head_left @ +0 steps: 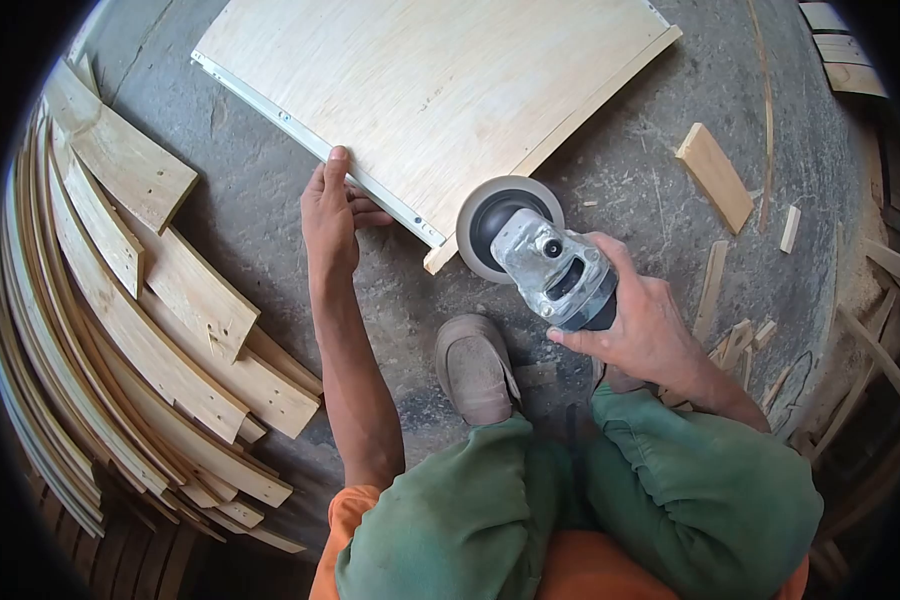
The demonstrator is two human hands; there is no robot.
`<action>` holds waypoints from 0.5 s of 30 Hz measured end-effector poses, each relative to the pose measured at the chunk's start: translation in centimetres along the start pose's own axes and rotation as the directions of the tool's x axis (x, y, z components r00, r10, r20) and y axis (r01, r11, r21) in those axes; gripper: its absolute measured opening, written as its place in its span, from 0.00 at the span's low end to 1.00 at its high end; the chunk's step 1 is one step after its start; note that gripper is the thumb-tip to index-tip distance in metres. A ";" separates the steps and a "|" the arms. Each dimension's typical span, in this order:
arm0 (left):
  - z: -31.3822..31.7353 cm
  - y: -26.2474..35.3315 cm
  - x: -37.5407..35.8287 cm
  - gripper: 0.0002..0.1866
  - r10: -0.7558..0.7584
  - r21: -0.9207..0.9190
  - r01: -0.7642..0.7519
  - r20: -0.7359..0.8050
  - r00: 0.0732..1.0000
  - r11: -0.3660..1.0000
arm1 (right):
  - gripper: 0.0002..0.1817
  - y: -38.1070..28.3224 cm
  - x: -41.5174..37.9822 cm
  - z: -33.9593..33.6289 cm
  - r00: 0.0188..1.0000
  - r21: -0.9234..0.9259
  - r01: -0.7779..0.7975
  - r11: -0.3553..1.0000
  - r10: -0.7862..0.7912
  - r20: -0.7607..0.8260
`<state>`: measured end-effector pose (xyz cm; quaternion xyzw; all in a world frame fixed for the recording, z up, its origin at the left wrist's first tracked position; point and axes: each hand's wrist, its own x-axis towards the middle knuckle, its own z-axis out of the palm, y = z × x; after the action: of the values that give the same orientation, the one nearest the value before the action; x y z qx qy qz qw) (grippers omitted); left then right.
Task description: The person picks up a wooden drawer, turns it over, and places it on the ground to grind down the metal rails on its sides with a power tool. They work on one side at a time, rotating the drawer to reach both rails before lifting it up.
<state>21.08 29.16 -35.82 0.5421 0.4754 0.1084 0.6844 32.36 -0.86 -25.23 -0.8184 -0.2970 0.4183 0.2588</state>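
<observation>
A wooden drawer (430,100) rests on the floor with its pale plywood face up. A metal drawer slide (288,122) runs along its left side, and a wooden strip (600,100) edges the side nearer me. My left hand (338,210) grips the left side near the front corner, thumb on top of the edge, fingers partly hidden. My right hand (642,320) is wrapped round the body of an angle grinder (555,265). The grinder's round disc (482,262) lies against or just over the strip near that corner; exact contact is hard to see.
Long wooden slats (150,350) are piled at the left. On the right lie a short wood block (715,178), a small offcut (790,229) and several scraps (738,345). My shoe (475,370) is close below the drawer's corner on the concrete floor (400,330).
</observation>
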 end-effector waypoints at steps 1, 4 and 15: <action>0.0 0.1 -0.1 0.28 -0.003 0.006 0.003 -0.014 1.000 1.000 | 0.49 0.1 0.2 0.0 0.999 -0.028 0.039 0.999 -0.040 -0.023; 0.1 0.1 0.0 0.29 -0.018 0.013 0.018 -0.027 0.999 1.000 | 0.49 0.2 0.9 -1.6 0.998 0.044 0.003 0.999 0.000 -0.061; 0.8 -0.2 0.0 0.27 -0.040 0.018 0.042 -0.080 0.996 0.999 | 0.50 1.2 1.6 -1.8 0.998 0.046 0.012 0.999 -0.009 -0.065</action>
<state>21.63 28.56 -36.00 0.5345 0.5142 0.1110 0.6615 34.97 -0.90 -25.99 -0.8238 -0.2828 0.3971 0.2894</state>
